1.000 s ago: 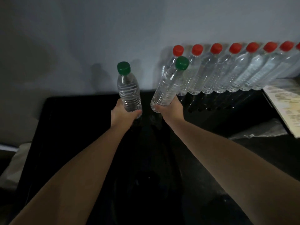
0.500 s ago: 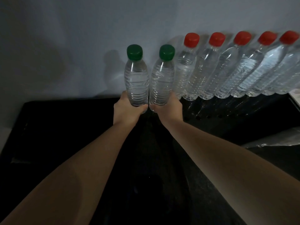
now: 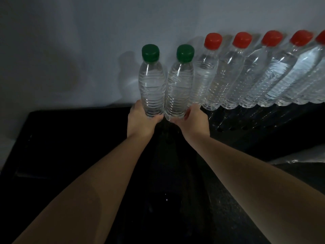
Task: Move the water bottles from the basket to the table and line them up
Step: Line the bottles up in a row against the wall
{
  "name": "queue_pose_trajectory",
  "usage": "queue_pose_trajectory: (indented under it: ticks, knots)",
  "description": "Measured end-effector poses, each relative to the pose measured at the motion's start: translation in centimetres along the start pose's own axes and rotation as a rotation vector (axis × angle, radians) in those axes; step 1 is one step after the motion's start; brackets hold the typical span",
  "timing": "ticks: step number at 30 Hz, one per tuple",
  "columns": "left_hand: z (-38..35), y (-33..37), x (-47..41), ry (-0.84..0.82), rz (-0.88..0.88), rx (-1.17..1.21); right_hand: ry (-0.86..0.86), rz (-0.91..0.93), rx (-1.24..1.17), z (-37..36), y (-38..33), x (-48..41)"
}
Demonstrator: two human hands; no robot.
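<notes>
Two clear water bottles with green caps stand upright side by side at the back of the black table (image 3: 73, 138). My left hand (image 3: 140, 120) grips the base of the left green-capped bottle (image 3: 151, 85). My right hand (image 3: 193, 120) grips the base of the right green-capped bottle (image 3: 179, 87), which sits next to a row of several red-capped bottles (image 3: 233, 74) lined along the wall. The basket is out of view.
A pale wall (image 3: 70, 50) rises directly behind the bottles. Crumpled clear plastic (image 3: 297, 160) lies on the table at the right edge. The scene is dim, and the table's left part shows only a dark surface.
Both green-capped bottles have come together and upright at the left end of the red-capped row; a second ago the right one was tilted and they were apart.
</notes>
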State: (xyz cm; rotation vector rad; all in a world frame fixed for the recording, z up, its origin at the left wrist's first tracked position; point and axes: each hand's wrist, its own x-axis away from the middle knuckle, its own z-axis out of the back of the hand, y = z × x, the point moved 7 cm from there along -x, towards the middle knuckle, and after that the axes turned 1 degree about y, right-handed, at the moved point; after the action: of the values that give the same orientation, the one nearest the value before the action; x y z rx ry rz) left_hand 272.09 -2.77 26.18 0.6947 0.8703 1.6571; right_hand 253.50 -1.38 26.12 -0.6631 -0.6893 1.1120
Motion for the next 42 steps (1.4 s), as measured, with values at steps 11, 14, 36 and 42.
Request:
queue_pose_trajectory:
  ticks: [11,14,36,42]
  knots:
    - [-1.0,0.2,-4.0,0.050,0.006,-0.117,0.048,-0.032,0.210,-1.0,-1.1,-2.6]
    - [-1.4,0.1,-4.9,0.029,-0.005,-0.173,0.078,-0.020,0.257,-1.2,-1.5,-3.1]
    - [2.3,5.0,9.3,-0.355,0.187,-0.746,-0.432,0.238,0.910,10.1,-1.0,6.3]
    - [2.5,14.9,20.4,-0.417,-0.016,-0.716,-0.568,0.378,0.966,22.5,-1.3,13.8]
